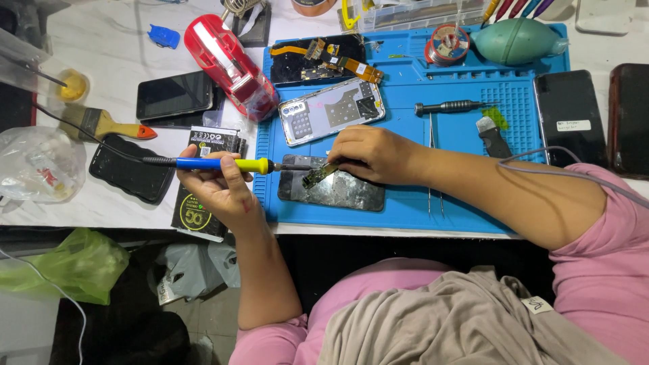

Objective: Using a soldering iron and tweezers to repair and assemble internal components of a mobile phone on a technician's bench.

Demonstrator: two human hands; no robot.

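Yellow-blue soldering iron (216, 163) — horizontal, tip pointing right.

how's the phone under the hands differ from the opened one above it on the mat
The dark phone lies level, glossy and black, partly covered by the right hand. The opened phone sits tilted, pale and silvery, its insides exposed, untouched. The left hand aims a soldering iron at the dark one. Both rest on the blue mat.

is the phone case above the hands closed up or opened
Opened: the phone shell lies on the blue mat with its inner frame and boards exposed.
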